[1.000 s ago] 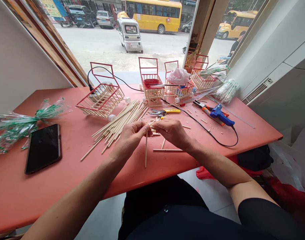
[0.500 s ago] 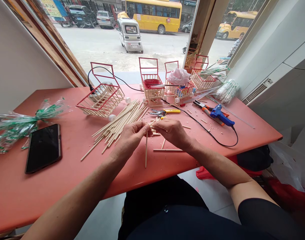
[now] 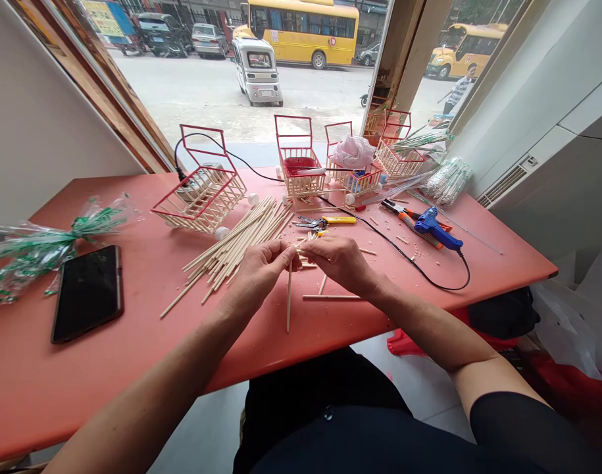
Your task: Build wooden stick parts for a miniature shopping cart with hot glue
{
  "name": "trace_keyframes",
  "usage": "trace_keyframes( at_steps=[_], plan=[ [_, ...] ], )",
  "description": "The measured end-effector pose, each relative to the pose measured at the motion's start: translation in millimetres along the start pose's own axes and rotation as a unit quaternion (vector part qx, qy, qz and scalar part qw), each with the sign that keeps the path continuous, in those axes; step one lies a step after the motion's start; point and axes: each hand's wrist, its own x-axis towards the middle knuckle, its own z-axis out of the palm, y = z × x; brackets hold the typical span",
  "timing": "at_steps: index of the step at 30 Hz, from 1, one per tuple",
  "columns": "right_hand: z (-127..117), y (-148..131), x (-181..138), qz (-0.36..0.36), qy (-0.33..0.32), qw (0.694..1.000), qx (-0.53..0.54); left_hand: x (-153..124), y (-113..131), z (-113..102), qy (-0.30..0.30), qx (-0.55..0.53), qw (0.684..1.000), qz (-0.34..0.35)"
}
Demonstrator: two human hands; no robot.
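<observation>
My left hand (image 3: 258, 270) and my right hand (image 3: 339, 261) meet over the middle of the red table (image 3: 147, 342), fingers pinched together. Between them they hold a thin wooden stick (image 3: 289, 299) that points down toward me, along with a few short stick pieces (image 3: 305, 253) at the fingertips. A loose pile of long wooden sticks (image 3: 234, 247) lies just left of my left hand. Two more sticks (image 3: 325, 296) lie on the table under my right wrist.
Small stick-and-red-frame carts (image 3: 202, 191) (image 3: 297, 164) stand along the far edge. A blue glue gun (image 3: 436, 227) with a black cord, pliers (image 3: 404, 214) and a yellow-handled tool (image 3: 330, 220) lie at right. A black phone (image 3: 87, 293) and green-wrapped bundles (image 3: 39, 247) lie at left.
</observation>
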Motion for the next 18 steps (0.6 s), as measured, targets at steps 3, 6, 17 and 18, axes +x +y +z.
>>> trace_keyframes(
  at_steps=[3, 6, 17, 18],
  plan=[
    [0.1, 0.2, -0.1, -0.015, 0.007, 1.0, -0.008, -0.3, -0.3, 0.1, 0.001, 0.0, 1.0, -0.003],
    [0.7, 0.6, -0.5, -0.013, 0.005, 1.0, -0.015, 0.2, -1.8, 0.2, -0.001, 0.0, 1.0, -0.002],
    [2.0, 2.8, -1.8, -0.025, 0.01, 1.0, -0.014, 2.2, -5.6, 0.8, 0.003, -0.016, 1.0, -0.004],
    [1.7, 2.5, -1.8, -0.026, 0.01, 1.0, -0.012, 2.1, -5.4, 1.0, 0.002, -0.018, 1.0, -0.004]
  ],
)
